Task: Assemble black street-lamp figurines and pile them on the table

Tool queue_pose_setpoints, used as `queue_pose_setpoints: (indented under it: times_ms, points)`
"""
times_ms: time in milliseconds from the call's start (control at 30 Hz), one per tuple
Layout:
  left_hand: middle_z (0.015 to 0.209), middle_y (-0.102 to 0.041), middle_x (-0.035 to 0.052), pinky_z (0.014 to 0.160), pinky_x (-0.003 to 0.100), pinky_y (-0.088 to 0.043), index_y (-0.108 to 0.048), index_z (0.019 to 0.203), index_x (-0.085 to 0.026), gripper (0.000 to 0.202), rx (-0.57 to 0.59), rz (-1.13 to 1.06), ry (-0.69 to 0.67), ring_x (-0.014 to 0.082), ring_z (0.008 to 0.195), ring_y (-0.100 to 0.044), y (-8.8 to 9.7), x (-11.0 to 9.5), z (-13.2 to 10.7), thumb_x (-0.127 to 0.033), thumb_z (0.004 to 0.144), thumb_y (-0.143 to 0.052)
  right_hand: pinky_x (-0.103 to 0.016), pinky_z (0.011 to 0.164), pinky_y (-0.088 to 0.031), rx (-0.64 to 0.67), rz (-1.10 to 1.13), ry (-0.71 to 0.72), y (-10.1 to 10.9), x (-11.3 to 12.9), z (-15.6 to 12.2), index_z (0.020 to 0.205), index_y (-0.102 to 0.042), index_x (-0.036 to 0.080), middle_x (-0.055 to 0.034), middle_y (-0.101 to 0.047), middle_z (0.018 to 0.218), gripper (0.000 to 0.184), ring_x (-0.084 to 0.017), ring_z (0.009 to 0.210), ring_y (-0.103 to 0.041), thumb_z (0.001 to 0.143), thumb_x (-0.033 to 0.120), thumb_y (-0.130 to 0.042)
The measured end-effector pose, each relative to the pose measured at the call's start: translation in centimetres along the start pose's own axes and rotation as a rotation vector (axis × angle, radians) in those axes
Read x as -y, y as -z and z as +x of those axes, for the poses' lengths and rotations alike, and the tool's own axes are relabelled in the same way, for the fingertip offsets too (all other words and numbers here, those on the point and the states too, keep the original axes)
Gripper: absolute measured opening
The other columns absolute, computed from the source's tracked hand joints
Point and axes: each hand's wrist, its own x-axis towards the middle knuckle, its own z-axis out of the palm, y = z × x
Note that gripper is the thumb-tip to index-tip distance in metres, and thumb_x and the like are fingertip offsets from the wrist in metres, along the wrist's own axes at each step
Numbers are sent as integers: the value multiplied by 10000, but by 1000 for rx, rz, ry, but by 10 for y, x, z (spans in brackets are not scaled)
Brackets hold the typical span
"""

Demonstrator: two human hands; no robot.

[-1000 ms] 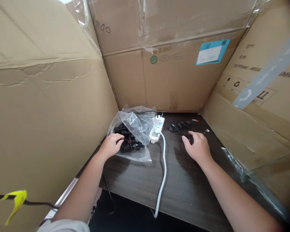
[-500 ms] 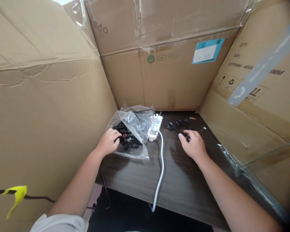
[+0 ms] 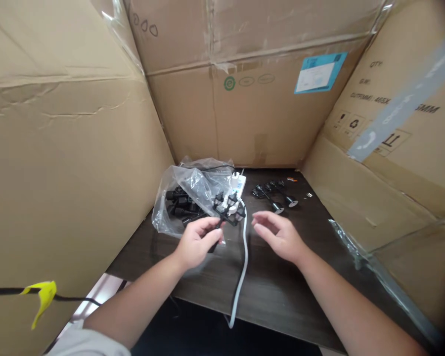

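Gripping a black plastic connector [image 3: 226, 210] in the left hand [image 3: 198, 242], its long axis running from 7 to 1 o'clock, fingers curled round its stem; the right hand [image 3: 278, 236], half open and empty, hovers at its 3 o'clock, farther away.

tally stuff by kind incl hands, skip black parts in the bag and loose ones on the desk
hands: 2 (left hand, right hand)
black part in left hand: 1
white power strip: 1
clear plastic bag: 1
cardboard walls: 3
total: 8
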Motion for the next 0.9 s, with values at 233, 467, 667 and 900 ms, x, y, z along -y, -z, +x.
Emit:
queue_pose_setpoints:
  times_ms: [233, 467, 667, 900]
  points:
    - [792, -696, 44, 690, 260, -479, -686, 824, -150, 98, 182, 6, -13, 153, 713, -612, -51, 14, 24, -239, 819, -644, -247, 423, -422, 55, 450, -246, -13, 14, -7, 794, -569, 168, 22, -563, 542, 305, -105, 416, -480, 813, 461, -649]
    - [604, -574, -19, 578, 236, -446, -594, 917, -157, 182, 153, -81, 82, 114, 564, -521, -54, 35, 14, -336, 900, -567, -260, 493, -372, 7, -15, 43, -16, 14, -11, 638, -546, 176, 7, -507, 537, 250, -118, 489, -452, 871, 264, -572]
    - [608, -557, -21, 561, 239, -469, -567, 939, -165, 215, 140, -184, 136, 114, 559, -511, -55, 43, 9, -377, 908, -555, -257, 499, -367, -16, -124, 145, -18, 18, -12, 633, -566, 182, -4, -518, 554, 250, -118, 509, -453, 881, 215, -548]
    - [637, -569, -16, 588, 242, -486, -575, 981, -182, 192, 107, -166, 68, 118, 583, -536, -56, 47, 3, -361, 924, -539, -237, 378, -362, 94, 547, -419, -27, 16, -16, 727, -544, 177, 52, -483, 469, 282, -96, 373, -427, 827, 413, -663]
